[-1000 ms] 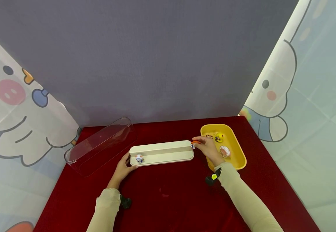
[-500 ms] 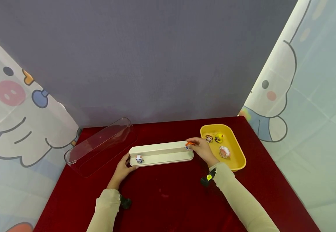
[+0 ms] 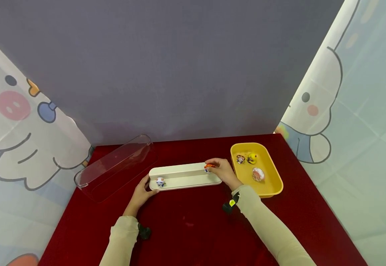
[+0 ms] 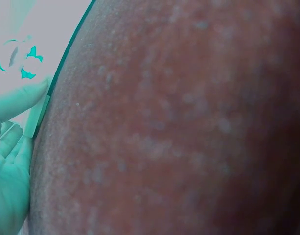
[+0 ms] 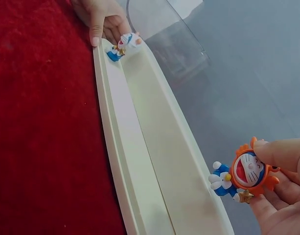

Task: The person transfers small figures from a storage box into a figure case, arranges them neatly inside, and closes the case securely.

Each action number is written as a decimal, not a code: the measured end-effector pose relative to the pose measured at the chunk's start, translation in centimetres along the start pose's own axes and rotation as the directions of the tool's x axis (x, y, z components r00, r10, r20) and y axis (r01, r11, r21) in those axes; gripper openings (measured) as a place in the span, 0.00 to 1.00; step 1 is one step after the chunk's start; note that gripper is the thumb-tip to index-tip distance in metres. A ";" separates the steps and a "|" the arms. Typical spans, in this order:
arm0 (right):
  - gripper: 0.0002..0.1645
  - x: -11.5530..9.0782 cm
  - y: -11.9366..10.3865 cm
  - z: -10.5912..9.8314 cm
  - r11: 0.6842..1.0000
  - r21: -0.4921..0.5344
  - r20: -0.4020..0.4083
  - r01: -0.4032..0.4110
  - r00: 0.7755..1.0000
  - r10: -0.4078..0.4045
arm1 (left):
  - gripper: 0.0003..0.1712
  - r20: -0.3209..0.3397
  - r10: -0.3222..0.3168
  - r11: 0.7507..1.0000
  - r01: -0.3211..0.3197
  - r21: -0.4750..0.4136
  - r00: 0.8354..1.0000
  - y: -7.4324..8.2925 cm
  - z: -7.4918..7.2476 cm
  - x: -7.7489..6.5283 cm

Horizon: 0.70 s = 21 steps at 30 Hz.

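Note:
My left hand [image 3: 141, 194] holds the left end of a long cream stepped display base [image 3: 186, 181], thumb at the front edge and fingers around the end. Near that thumb, a small blue-and-white figurine with a white hood [image 3: 160, 181] stands on the lower step. My right hand [image 3: 224, 173] pinches a laughing blue cat figurine in an orange crab-like hood [image 5: 247, 171] between thumb and fingers. In the head view it is over the right part of the base; fingers partly cover it. The right wrist view shows the figurine tilted.
A yellow tray [image 3: 270, 181] at the right holds a brown-hooded figurine [image 3: 240, 159], a yellow one [image 3: 251, 158] and a white-and-pink one [image 3: 258, 174]. A clear plastic cover [image 3: 116, 166] lies at the left on the red cloth [image 3: 186, 229]. A grey wall [image 3: 186, 74] stands behind.
My right hand has moved left with the crab-hooded figurine, from the base's right end further over it. The brown-hooded figurine in the yellow tray is now uncovered. My left hand stays put.

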State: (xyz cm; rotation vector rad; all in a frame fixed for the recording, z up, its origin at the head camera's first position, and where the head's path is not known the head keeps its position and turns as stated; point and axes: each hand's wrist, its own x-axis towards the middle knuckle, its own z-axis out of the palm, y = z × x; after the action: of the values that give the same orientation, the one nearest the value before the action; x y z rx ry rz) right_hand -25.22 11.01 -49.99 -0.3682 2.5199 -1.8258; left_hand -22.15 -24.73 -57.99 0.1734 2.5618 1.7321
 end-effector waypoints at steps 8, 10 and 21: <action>0.15 0.2 -0.2 1.1 1.000 0.015 0.022 0.011 1.000 -0.012 | 0.53 -0.004 0.020 1.000 -0.020 0.009 1.000 0.0 0.1 0.0; 0.15 0.3 -0.3 1.3 1.000 0.019 0.028 0.007 1.000 -0.007 | 0.52 -0.002 0.019 1.000 -0.018 0.010 1.000 0.1 0.1 0.0; 0.16 0.4 -0.7 3.0 0.999 0.044 0.061 -0.015 0.998 0.012 | 0.52 -0.002 0.016 1.000 -0.016 0.023 1.000 0.1 -0.1 -0.1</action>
State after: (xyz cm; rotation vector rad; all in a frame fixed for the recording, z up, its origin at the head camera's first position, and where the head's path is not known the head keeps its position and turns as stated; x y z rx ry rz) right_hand -24.99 7.88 -50.24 -0.3978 2.4323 -1.8336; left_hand -22.08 -24.75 -57.84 0.1933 2.5894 1.7093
